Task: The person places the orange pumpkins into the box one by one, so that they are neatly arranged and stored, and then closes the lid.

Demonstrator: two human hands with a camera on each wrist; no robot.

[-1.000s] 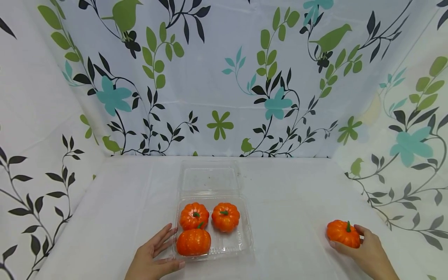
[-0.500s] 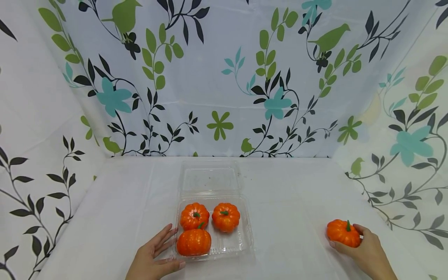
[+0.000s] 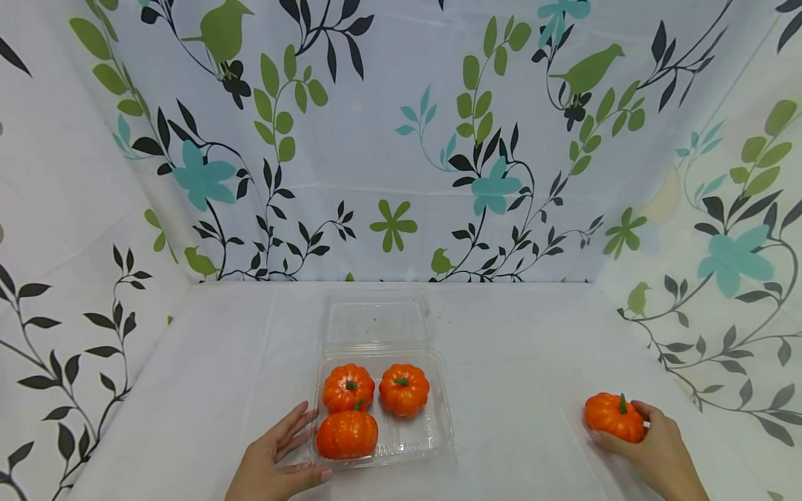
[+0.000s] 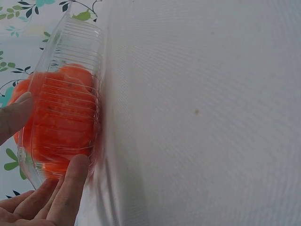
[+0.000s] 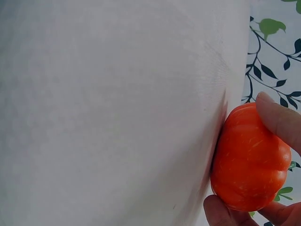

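At the right of the head view, my right hand (image 3: 658,445) grips a small orange toy pumpkin (image 3: 610,416) with a green stem. Thumb and fingers sit on opposite sides of it, and it rests on the white cloth. My left hand (image 3: 276,452) lies at the near left corner of an open clear plastic clamshell container (image 3: 413,445). Its fairly straight fingers touch the left side, while the thumb (image 4: 19,115) is at the near edge. Inside the container are a pumpkin (image 3: 347,435) at near left, another pumpkin (image 3: 348,386) behind it, and a third pumpkin (image 3: 404,390) at far right.
The container's clear lid (image 3: 376,320) lies folded back flat behind it. A white cloth (image 3: 514,376) covers the table. Patterned curtains (image 3: 401,139) with leaves and birds hang at the back and both sides.
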